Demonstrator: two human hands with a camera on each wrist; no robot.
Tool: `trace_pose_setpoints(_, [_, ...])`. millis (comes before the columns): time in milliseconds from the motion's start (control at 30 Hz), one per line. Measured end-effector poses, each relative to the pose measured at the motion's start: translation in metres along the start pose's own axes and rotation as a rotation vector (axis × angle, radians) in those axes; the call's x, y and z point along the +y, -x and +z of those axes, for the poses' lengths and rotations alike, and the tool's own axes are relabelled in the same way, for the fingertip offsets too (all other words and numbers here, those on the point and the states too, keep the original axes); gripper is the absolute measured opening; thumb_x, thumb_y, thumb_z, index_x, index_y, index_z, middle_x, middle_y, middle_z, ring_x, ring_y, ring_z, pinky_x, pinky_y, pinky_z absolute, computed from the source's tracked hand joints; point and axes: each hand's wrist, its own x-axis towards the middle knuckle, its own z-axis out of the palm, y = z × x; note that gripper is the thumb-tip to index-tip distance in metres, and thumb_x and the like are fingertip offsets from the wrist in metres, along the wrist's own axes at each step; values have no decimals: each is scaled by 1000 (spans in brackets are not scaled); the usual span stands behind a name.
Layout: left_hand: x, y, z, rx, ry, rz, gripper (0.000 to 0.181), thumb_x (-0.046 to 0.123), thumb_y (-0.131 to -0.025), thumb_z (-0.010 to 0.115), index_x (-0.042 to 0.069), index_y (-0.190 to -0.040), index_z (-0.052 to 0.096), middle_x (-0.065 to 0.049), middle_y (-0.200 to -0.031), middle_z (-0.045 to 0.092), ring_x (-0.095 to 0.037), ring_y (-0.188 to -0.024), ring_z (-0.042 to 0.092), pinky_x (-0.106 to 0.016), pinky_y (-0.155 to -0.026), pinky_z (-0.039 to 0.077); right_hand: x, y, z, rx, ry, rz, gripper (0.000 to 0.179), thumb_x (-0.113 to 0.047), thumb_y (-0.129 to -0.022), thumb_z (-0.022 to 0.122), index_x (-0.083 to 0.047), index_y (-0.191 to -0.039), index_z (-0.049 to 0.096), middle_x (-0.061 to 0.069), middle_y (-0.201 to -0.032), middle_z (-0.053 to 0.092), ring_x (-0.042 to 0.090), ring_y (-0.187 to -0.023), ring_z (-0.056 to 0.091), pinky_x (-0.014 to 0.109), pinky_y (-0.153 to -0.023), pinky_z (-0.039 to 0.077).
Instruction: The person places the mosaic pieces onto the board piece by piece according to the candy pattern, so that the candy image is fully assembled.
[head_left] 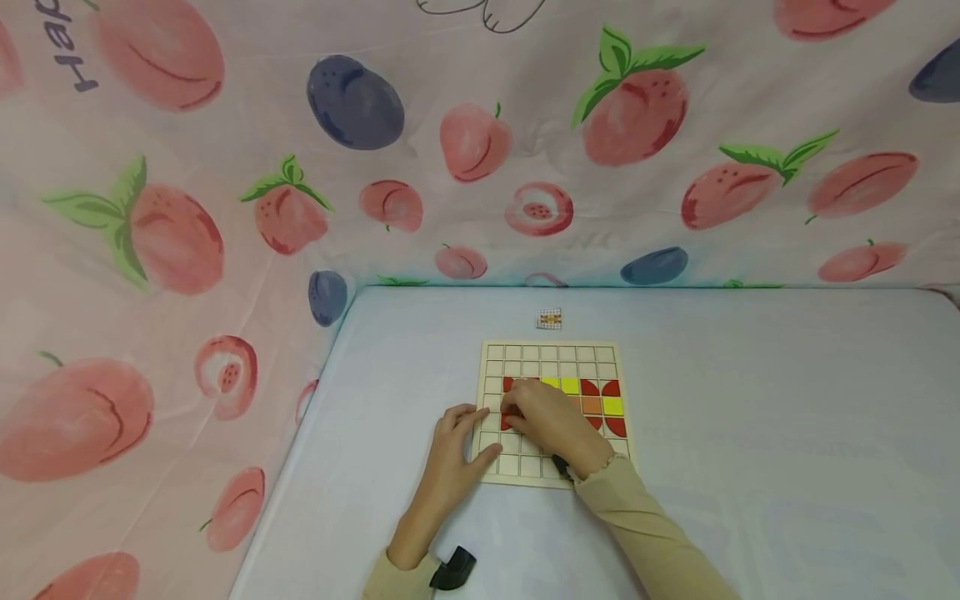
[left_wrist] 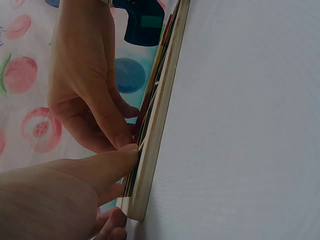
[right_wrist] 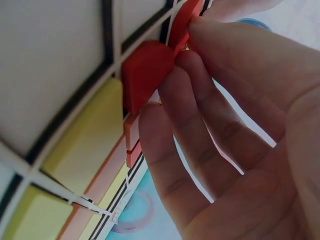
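Note:
A pale wooden grid board (head_left: 551, 353) lies on the table, with red quarter-round, yellow and orange tiles in its middle rows. My right hand (head_left: 553, 418) reaches over the left part of the pattern. In the right wrist view its thumb and forefinger pinch a red tile (right_wrist: 184, 26) at the grid, while the other fingertips lie by another red quarter-round tile (right_wrist: 146, 74). Fingers spread, my left hand (head_left: 452, 454) rests at the board's left edge. Its thumb (left_wrist: 120, 159) is straight and touches the board's side in the left wrist view.
Behind the board lies a small printed card (head_left: 549, 318) with a grid pattern. A white cloth covers the table (head_left: 765, 433). Fruit-printed curtains (head_left: 465, 225) hang along the back and left. Each wrist wears a black device, the left one (head_left: 454, 569) near the front.

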Motion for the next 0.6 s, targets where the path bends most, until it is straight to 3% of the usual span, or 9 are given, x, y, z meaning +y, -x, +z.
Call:
trace_pose_setpoints(400, [-1,0,1,-16,13,7,51,22,-88,76,5,-133,61,-12,-136,49,-31,-127,45,-51,-104,42,4,3,0,44,26,-40,4,-15,-87,77,-13,-88,74,-4,-85,64,11,-77,54,27,-69,50])
trace_pose_setpoints(600, [-1,-3,-4,-19,25,-6,48,22,-89,75,6,-133,61,-12,-135,50,-31,-128,46,-50,-104,42,4,5,-5,97,49,-99,4,-17,-89,75,-14,-91,74,-4,-88,65,11,-79,55,26,-68,50])
